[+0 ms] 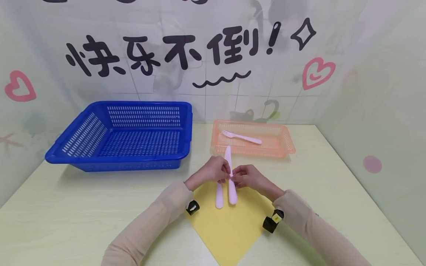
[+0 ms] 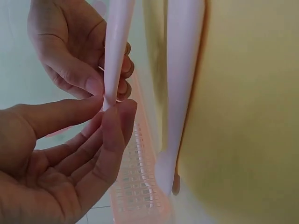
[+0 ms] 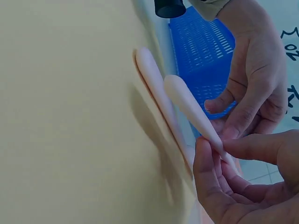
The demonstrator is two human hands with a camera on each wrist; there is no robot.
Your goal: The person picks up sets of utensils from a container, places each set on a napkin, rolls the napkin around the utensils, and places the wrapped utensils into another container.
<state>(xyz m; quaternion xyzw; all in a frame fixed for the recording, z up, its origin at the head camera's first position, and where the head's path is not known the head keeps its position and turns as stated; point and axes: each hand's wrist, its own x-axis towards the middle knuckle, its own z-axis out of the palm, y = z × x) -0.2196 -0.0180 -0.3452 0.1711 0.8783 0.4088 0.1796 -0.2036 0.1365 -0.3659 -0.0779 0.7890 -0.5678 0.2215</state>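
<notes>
A pink plastic knife (image 1: 232, 194) is held just above a yellow sheet (image 1: 229, 232), its blade pointing away toward the back. My left hand (image 1: 215, 169) pinches it near mid-length between thumb and fingertips. From the other side my right hand (image 1: 247, 175) pinches the same stretch, so both hands' fingertips nearly meet. Beside the knife, a second pink utensil (image 1: 219, 195) lies on the sheet. In the head view my left hand covers its far end; the left wrist view shows that utensil (image 2: 180, 84) widening at its tip, seen side-on.
An orange basket (image 1: 286, 149) with a pink fork (image 1: 244, 137) in it stands behind my hands. At the back left is a large blue basket (image 1: 116, 159). A printed curtain (image 1: 179, 83) hangs behind the pale table (image 1: 83, 214).
</notes>
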